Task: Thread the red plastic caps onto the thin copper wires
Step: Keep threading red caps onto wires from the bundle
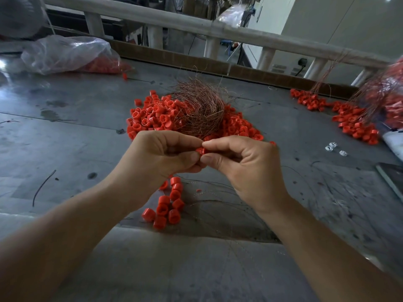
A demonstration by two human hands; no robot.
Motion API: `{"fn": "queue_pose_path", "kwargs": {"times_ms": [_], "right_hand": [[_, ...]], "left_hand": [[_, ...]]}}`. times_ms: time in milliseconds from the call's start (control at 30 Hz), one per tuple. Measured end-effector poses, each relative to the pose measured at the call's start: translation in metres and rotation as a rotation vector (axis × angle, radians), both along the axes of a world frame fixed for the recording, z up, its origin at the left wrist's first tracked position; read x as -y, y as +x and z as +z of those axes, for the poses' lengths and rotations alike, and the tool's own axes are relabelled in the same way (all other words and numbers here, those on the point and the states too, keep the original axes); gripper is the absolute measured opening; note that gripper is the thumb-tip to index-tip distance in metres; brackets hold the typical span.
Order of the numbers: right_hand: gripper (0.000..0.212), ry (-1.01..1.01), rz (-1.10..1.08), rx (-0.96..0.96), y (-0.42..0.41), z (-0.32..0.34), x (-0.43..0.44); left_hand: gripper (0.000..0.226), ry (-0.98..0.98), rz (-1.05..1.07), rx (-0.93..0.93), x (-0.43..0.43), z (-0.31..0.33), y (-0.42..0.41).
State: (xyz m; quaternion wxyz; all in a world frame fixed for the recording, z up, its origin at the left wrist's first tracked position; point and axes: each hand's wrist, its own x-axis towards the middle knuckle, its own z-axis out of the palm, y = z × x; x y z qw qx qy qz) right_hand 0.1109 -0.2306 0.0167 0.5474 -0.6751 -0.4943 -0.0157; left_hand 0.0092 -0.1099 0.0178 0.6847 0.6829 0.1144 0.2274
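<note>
Head view: hands [162,154] [246,164] pinched around cap [202,151]

the red caps [152,114] are smooth moulded plastic with a soft sheen. the copper wires [202,105] are bare metal, hair-thin, glinting reddish brown. the surface [65,131] looks like dull grey sheet metal, scuffed and stained. the bag [65,53] is clear, crinkly, glossy film. the brown cardboard strip [174,61] is matt, and so is the pale rail [152,20].
</note>
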Motion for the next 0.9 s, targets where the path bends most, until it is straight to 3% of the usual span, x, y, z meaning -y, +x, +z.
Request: {"fn": "queue_pose_path", "kwargs": {"times_ms": [167, 333, 633, 767, 900], "right_hand": [[0.024, 0.027, -0.026, 0.084, 0.001, -0.002, -0.001], [0.02, 0.041, -0.032, 0.29, 0.0, 0.001, 0.001], [0.021, -0.026, 0.209, -0.091, 0.003, 0.008, 0.005], [0.037, -0.129, 0.205, 0.073, 0.006, 0.008, 0.004], [0.025, -0.232, 0.21, 0.149, 0.007, 0.01, 0.004]], "left_hand": [[0.022, -0.052, -0.054, 0.007, 0.0, 0.001, -0.001], [0.022, -0.126, -0.126, -0.022, -0.002, 0.002, -0.003], [0.027, -0.124, -0.29, -0.04, -0.005, 0.004, -0.006], [0.029, -0.132, -0.324, -0.039, -0.006, 0.004, -0.007], [0.032, -0.135, -0.33, -0.031, -0.006, 0.003, -0.007]]}}
